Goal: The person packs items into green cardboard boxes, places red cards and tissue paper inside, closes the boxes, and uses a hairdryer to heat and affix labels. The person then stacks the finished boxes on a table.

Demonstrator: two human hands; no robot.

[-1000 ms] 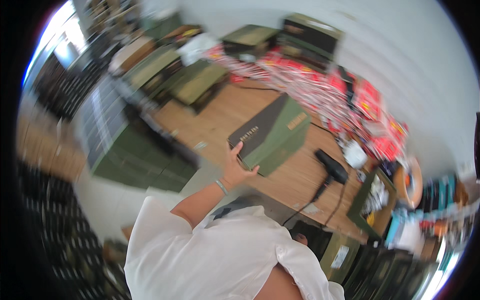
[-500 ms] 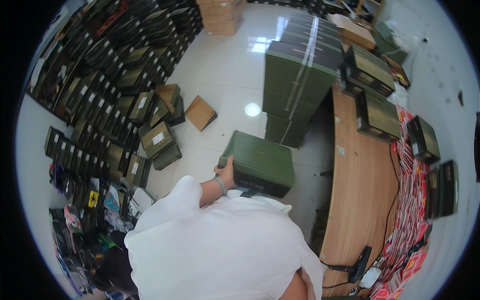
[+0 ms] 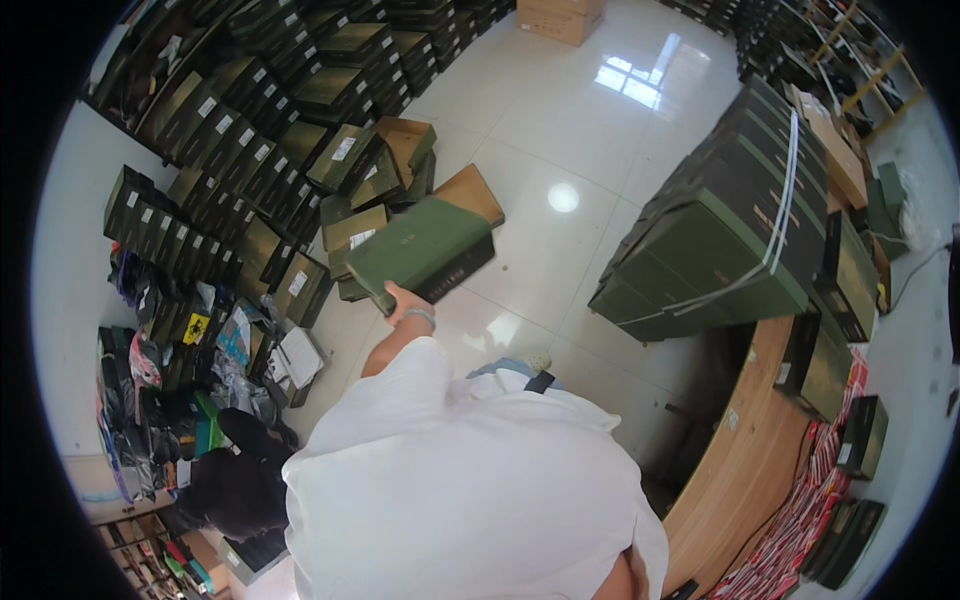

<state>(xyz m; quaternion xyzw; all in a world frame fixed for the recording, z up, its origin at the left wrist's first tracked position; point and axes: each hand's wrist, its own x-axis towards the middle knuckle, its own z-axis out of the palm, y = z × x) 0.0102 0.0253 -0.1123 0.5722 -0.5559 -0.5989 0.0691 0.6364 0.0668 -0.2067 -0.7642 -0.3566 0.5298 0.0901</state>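
The left hand [image 3: 405, 303] grasped the lower edge of a green box [image 3: 425, 245], just left of the frame's centre; the right hand was out of view, its state impossible to tell. Stacked cartons [image 3: 335, 90] filled the upper left, a strapped pile of boxes [image 3: 690, 250] the upper right, a wooden table [image 3: 725, 465] the lower right.

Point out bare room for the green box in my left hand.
Free: tiled floor between the green box and the strapped stack; a strip of wooden tabletop left of the red-and-white pile. Crowded: the picture's left, with piled dark boxes.
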